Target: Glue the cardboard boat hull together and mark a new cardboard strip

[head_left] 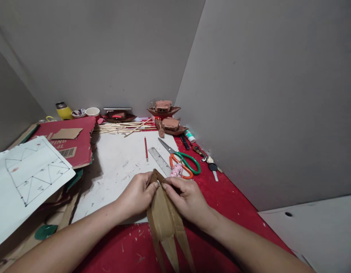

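Both my hands grip a folded brown cardboard piece (162, 216) near the table's front edge. Its far end closes into a narrow tip, while its near end splits into several long pointed flaps hanging toward me. My left hand (138, 193) pinches the left side of the tip between thumb and fingers. From the right, my right hand (189, 199) pinches the opposite side of the same tip, thumb on top. A small whitish spot shows between the two thumbs; I cannot make out what it is. Just beyond my hands lie a metal ruler (158, 159) and a pink-wrapped object (177, 170).
Scissors (185, 159) with green and orange handles lie right of the ruler, and a red pencil (146, 149) left of it. Behind are thin sticks (121, 128) and small brown model boats (164, 109). Drawn paper (36, 170) and red cardboard (79, 132) pile up left; keys (213, 167) lie right.
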`<action>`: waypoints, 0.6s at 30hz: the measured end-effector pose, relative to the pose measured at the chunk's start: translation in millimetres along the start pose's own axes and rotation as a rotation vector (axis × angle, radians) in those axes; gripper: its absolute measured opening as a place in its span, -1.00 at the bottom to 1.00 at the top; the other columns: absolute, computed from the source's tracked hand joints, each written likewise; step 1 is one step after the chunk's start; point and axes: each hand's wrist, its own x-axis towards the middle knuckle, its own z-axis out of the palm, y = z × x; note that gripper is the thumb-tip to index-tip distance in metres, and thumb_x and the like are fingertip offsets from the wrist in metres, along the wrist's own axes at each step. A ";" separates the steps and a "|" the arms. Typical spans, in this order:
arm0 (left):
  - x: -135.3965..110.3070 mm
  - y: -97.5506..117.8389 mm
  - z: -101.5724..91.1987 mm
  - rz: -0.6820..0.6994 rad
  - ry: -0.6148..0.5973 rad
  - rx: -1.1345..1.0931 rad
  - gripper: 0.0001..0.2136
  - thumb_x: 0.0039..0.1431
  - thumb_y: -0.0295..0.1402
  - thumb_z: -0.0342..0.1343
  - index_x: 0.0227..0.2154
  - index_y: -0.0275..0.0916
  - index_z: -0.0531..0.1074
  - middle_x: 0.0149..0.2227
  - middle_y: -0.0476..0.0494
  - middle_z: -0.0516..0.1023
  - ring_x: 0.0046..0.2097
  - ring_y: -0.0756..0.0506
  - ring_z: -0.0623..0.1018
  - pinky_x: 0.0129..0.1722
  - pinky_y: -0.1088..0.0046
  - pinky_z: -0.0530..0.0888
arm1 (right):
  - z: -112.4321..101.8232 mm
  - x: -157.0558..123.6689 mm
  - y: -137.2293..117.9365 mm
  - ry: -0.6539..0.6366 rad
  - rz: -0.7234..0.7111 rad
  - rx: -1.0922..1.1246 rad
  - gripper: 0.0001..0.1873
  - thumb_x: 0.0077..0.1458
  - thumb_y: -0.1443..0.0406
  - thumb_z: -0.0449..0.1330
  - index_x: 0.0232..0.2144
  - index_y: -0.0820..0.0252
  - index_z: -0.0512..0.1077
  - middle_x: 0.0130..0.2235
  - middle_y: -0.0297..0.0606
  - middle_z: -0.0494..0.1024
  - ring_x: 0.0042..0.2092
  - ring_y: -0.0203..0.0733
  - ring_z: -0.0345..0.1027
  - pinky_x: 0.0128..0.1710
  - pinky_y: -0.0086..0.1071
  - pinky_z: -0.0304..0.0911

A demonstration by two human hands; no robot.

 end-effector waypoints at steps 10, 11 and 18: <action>-0.9 -3.6 0.3 -0.042 0.026 -0.043 -0.86 0.12 -0.46 0.03 -0.38 -0.29 0.50 -0.39 -0.10 0.57 -0.31 -0.11 0.50 -0.32 0.43 0.42 | 4.2 0.1 -0.1 -0.022 0.019 -0.032 -0.81 0.17 0.38 0.08 -0.42 0.21 0.47 -0.47 -0.25 0.56 -0.44 -0.23 0.42 -0.42 -0.41 0.29; -0.4 -3.5 -0.9 -0.057 0.027 -0.076 -0.88 0.10 -0.46 0.05 -0.38 -0.29 0.51 -0.40 -0.09 0.57 -0.33 -0.10 0.50 -0.33 0.45 0.42 | 3.5 1.0 -0.7 -0.039 0.047 -0.007 -0.80 0.17 0.36 0.08 -0.44 0.22 0.47 -0.48 -0.27 0.54 -0.44 -0.24 0.41 -0.43 -0.42 0.29; 11.3 -6.0 -25.4 -0.205 0.170 -0.344 -0.88 0.03 -0.39 0.16 -0.37 -0.32 0.51 -0.42 -0.09 0.60 -0.40 -0.06 0.50 -0.33 0.45 0.41 | -8.6 6.7 -3.8 -0.075 0.274 0.270 -0.64 0.11 0.18 0.15 -0.13 0.33 0.47 -0.37 -0.21 0.56 -0.34 -0.19 0.45 -0.36 -0.38 0.38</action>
